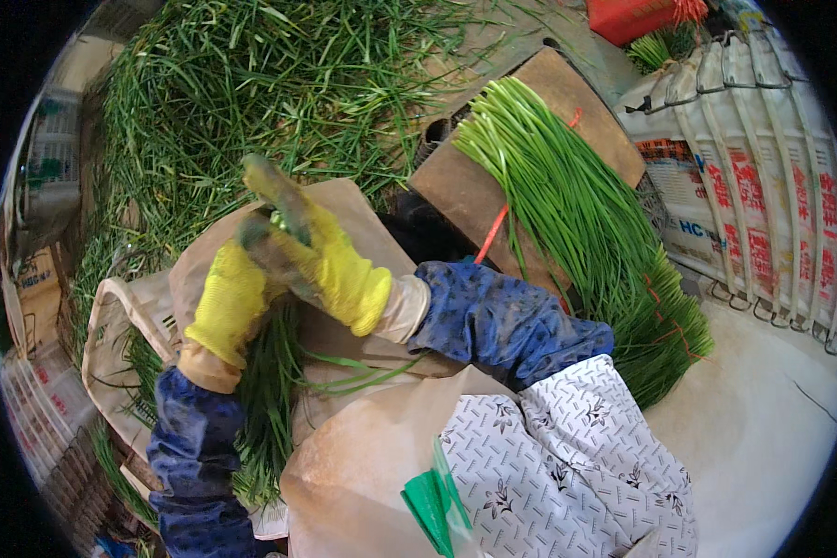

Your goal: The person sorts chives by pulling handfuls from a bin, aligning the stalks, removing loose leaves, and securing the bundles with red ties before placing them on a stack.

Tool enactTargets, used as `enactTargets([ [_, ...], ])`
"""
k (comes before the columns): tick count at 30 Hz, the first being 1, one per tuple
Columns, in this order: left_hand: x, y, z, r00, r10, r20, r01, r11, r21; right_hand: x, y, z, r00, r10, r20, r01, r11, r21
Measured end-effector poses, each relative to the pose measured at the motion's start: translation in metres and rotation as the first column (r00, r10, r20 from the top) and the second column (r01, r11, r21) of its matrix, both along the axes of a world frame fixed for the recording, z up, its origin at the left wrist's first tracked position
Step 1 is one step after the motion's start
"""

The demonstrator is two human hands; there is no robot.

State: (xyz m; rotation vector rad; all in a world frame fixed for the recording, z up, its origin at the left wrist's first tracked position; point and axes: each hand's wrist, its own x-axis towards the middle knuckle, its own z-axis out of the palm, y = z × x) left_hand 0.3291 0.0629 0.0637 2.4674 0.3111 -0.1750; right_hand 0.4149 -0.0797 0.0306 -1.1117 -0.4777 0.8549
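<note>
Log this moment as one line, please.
left hand: gripping chives | right hand: against left hand, grip unclear | bundle: partly on brown board, right side | loose leaves: heaped beyond hands

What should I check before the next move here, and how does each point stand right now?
1. Left hand and right hand gloved: ok, both in yellow gloves.
2. Handful held: ok, its leaves hang below the left hand.
3. Right hand's grip on it: cannot tell, the hands overlap.
4. Bunch lined up: ok, its pale ends all face the same way.
5. Bunch tied: not ok, the red tie shows beside it on the board, but none crosses its top there.
6. Sleeves down to the gloves' cuffs: ok on both arms.
</note>
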Motion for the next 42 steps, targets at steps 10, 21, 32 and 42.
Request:
enactTargets([
  [10, -0.016, 0.052, -0.021, 0.921, 0.318, -0.226, -0.375, 0.881, -0.287, 0.005, 0.022, 0.019, 0.921, -0.099, 0.377, 0.063, 0.992, 0.106],
  [21, 0.007, 0.086, 0.166, 0.832, 0.273, 0.482, -0.222, 0.962, -0.162, 0.083, -0.046, 0.045, 0.937, -0.254, 0.238, 0.224, 0.964, 0.146],
  [32, -0.047, 0.191, 0.164, 0.334, 0.829, 0.449, -0.103, 0.505, -0.857, 0.073, -0.039, 0.066, 0.896, -0.236, 0.377, 0.234, 0.971, 0.051],
  [42, -0.046, 0.131, 0.095, 0.203, 0.837, 0.508, 0.028, 0.514, -0.857, 0.038, 0.063, 0.138, 0.398, -0.134, 0.908, -0.07, 0.982, 0.176],
])
